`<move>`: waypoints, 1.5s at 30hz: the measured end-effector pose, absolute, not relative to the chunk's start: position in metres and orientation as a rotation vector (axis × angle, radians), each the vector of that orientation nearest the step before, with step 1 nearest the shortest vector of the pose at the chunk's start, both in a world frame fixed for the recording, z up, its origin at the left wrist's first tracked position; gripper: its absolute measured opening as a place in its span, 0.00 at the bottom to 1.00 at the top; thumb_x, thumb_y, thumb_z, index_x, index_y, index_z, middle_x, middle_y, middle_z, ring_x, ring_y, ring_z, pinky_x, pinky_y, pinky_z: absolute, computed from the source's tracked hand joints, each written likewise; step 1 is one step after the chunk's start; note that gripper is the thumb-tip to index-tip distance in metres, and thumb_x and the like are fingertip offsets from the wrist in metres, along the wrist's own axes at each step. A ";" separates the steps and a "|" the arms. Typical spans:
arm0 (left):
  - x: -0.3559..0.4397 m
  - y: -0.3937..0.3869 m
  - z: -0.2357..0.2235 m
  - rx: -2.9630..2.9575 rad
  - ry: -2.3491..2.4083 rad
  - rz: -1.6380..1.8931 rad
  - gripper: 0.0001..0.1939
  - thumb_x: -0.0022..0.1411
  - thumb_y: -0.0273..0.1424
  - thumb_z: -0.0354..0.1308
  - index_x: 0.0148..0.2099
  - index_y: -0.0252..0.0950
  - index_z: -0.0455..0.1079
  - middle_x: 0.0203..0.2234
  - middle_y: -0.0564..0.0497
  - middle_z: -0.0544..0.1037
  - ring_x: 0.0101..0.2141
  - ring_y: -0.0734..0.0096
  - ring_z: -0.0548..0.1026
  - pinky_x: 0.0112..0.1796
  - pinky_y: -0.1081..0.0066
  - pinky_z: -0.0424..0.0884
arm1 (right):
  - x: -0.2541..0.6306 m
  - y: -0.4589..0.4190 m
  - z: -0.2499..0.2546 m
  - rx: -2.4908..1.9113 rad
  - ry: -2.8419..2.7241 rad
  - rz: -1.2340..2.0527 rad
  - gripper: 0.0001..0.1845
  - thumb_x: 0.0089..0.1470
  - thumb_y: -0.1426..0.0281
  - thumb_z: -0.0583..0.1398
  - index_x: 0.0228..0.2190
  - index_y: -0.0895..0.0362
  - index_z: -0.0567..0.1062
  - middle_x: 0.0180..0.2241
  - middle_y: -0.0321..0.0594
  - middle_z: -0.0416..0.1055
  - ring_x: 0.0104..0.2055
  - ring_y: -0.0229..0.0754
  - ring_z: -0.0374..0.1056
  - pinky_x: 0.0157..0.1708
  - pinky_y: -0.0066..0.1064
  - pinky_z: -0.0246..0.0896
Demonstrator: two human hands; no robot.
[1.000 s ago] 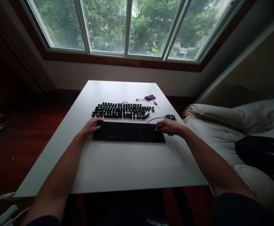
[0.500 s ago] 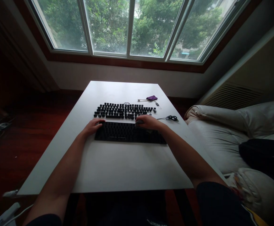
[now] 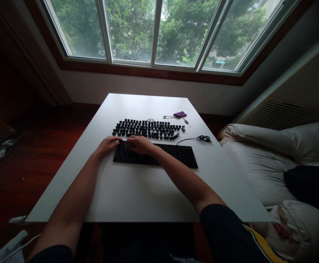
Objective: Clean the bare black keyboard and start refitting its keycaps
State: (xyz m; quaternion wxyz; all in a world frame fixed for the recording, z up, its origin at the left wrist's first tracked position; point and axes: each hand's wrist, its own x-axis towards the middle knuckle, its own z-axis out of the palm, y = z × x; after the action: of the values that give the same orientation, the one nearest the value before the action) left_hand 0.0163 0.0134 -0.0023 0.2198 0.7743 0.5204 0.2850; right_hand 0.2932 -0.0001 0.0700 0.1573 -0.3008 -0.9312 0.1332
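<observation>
A black keyboard [image 3: 173, 155], its keycaps off, lies across the white table. My left hand [image 3: 108, 145] is closed at its far left corner, thumb and fingertips on the edge. Over the left part of the keyboard, my right hand [image 3: 141, 144] is closed on a small grey wad [image 3: 130, 145] that looks like cloth; the fingers partly hide it. Just beyond the keyboard stand several rows of loose black keycaps [image 3: 148, 128].
On the white table [image 3: 137, 193], a purple pouch [image 3: 180, 114] lies at the back right beside a thin stick [image 3: 170, 117]. A coiled black cable [image 3: 203, 138] sits near the right edge. A cream sofa [image 3: 252, 157] stands to the right, below the window.
My right hand has moved left across the keyboard with the grey wad, toward my left hand. My left hand stays at the corner. The view has shifted slightly.
</observation>
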 end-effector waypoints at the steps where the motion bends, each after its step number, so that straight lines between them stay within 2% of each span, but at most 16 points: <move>1: 0.016 0.014 -0.002 2.139 1.447 0.785 0.21 0.61 0.44 0.58 0.53 0.45 0.79 0.49 0.48 0.81 0.53 0.55 0.74 0.58 0.58 0.67 | 0.285 -0.001 0.068 -0.855 -2.681 0.360 0.15 0.61 0.63 0.63 0.49 0.52 0.77 0.48 0.42 0.75 0.44 0.44 0.72 0.39 0.28 0.57; 6: 0.017 0.013 0.000 2.134 1.482 0.778 0.22 0.58 0.42 0.58 0.52 0.42 0.80 0.49 0.47 0.81 0.52 0.53 0.75 0.56 0.58 0.69 | 0.247 -0.009 0.060 -0.811 -2.694 0.271 0.13 0.65 0.63 0.59 0.49 0.49 0.77 0.55 0.40 0.73 0.49 0.46 0.71 0.39 0.28 0.60; 10: 0.017 0.011 0.003 2.168 1.467 0.750 0.24 0.54 0.38 0.60 0.53 0.40 0.80 0.49 0.45 0.81 0.52 0.51 0.75 0.56 0.57 0.70 | 0.230 -0.015 0.052 -0.832 -2.712 0.198 0.14 0.67 0.65 0.55 0.48 0.49 0.78 0.52 0.39 0.75 0.50 0.46 0.70 0.39 0.28 0.61; 14: 0.017 0.010 0.005 2.165 1.480 0.725 0.24 0.57 0.41 0.59 0.54 0.42 0.79 0.48 0.46 0.81 0.52 0.52 0.75 0.56 0.58 0.69 | 0.227 -0.018 0.047 -0.849 -2.759 0.184 0.17 0.66 0.71 0.54 0.52 0.48 0.77 0.53 0.40 0.75 0.49 0.45 0.71 0.39 0.29 0.61; 17: 0.017 0.010 0.006 2.154 1.494 0.736 0.22 0.61 0.43 0.58 0.53 0.43 0.80 0.47 0.47 0.82 0.51 0.53 0.75 0.56 0.58 0.69 | 0.232 -0.019 0.051 -0.884 -2.766 0.218 0.17 0.64 0.73 0.56 0.50 0.49 0.78 0.51 0.39 0.75 0.48 0.46 0.71 0.37 0.28 0.61; 22: 0.016 0.012 0.001 2.171 1.474 0.774 0.20 0.62 0.42 0.57 0.53 0.44 0.80 0.48 0.48 0.81 0.52 0.55 0.75 0.58 0.58 0.68 | 0.250 -0.018 0.065 -0.978 -2.814 0.297 0.11 0.62 0.69 0.58 0.44 0.53 0.79 0.47 0.42 0.76 0.45 0.45 0.72 0.33 0.27 0.56; 31: 0.014 0.012 -0.002 2.171 1.480 0.767 0.21 0.63 0.43 0.57 0.54 0.44 0.79 0.48 0.47 0.81 0.52 0.55 0.75 0.57 0.57 0.68 | 0.283 -0.018 0.078 -1.089 -2.897 0.314 0.10 0.59 0.69 0.59 0.42 0.52 0.79 0.44 0.41 0.76 0.42 0.43 0.71 0.30 0.27 0.52; 40: 0.015 0.011 -0.003 2.165 1.475 0.774 0.21 0.63 0.43 0.56 0.54 0.44 0.79 0.48 0.48 0.81 0.52 0.55 0.74 0.57 0.58 0.68 | 0.310 -0.027 0.081 -1.218 -2.911 0.258 0.12 0.58 0.69 0.60 0.43 0.52 0.78 0.44 0.44 0.77 0.43 0.47 0.73 0.32 0.29 0.56; 45: 0.016 0.011 -0.003 2.177 1.468 0.784 0.20 0.63 0.42 0.56 0.54 0.43 0.79 0.48 0.47 0.81 0.52 0.55 0.74 0.57 0.58 0.67 | 0.322 -0.034 0.082 -1.403 -2.912 0.241 0.15 0.60 0.65 0.59 0.47 0.54 0.76 0.48 0.45 0.77 0.48 0.48 0.73 0.39 0.29 0.61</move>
State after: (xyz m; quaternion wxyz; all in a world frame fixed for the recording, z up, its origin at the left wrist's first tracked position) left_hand 0.0162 0.0112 -0.0034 0.1993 0.7785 0.5249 0.2805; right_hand 0.3224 -0.0343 0.0817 -0.0496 -0.4322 -0.8973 0.0743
